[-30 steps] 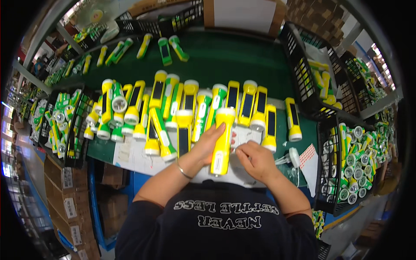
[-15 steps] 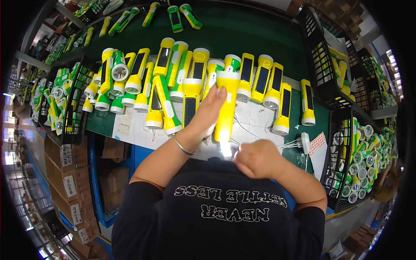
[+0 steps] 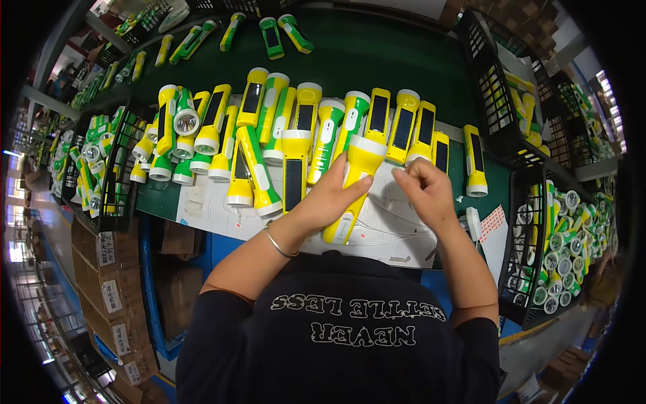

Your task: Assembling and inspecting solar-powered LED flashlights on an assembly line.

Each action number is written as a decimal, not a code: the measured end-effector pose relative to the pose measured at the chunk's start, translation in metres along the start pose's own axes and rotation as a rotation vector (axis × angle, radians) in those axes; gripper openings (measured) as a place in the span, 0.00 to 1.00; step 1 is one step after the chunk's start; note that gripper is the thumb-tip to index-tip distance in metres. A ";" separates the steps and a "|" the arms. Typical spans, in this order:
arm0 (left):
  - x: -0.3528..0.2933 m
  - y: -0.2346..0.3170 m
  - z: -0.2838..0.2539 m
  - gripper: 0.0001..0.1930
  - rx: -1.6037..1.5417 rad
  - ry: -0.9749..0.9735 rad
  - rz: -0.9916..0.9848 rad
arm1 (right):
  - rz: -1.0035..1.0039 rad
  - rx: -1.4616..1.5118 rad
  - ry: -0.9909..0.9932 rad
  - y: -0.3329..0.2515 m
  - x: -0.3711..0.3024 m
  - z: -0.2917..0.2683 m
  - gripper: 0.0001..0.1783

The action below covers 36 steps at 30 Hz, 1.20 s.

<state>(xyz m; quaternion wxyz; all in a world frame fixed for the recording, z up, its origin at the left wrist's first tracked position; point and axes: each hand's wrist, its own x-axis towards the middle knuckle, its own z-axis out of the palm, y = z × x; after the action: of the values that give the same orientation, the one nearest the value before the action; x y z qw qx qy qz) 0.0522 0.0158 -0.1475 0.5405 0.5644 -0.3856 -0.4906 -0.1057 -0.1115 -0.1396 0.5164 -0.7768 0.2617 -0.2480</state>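
A yellow flashlight [image 3: 363, 158] with a white head rim is gripped in my left hand [image 3: 330, 198], the thumb lying across its body. It tilts with its head away from me, and a pale patch [image 3: 344, 225] shows near its tail. To its right is my right hand [image 3: 431, 195], apart from it, with curled fingers; whether anything is between them is hidden. Behind both hands, yellow-and-green flashlights stand and lean in a crowded row, among them a green one with a white switch strip [image 3: 326, 138] and a yellow one with a dark solar panel [image 3: 403, 128].
White cables [image 3: 393, 225] and a white plug block [image 3: 474, 223] lie on the white sheet [image 3: 202, 202]. Black crates full of flashlights flank the table, one at the left [image 3: 124, 158] and one at the right [image 3: 515, 246]. Several flashlights [image 3: 272, 37] lie at the far edge.
My left hand has lowered and tilted the flashlight; the bright glow at its tail is gone. My right hand has moved from near my shirt up and away to the flashlight's right.
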 end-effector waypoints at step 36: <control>-0.020 -0.018 -0.012 0.31 0.384 0.050 0.098 | 0.326 0.274 -0.292 0.016 -0.001 0.009 0.07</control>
<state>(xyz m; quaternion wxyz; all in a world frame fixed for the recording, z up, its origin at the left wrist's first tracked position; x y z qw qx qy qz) 0.0575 0.0397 -0.1636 0.4559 0.6495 -0.4855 -0.3669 -0.1029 -0.1097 -0.1577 0.6824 -0.6747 0.2699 -0.0797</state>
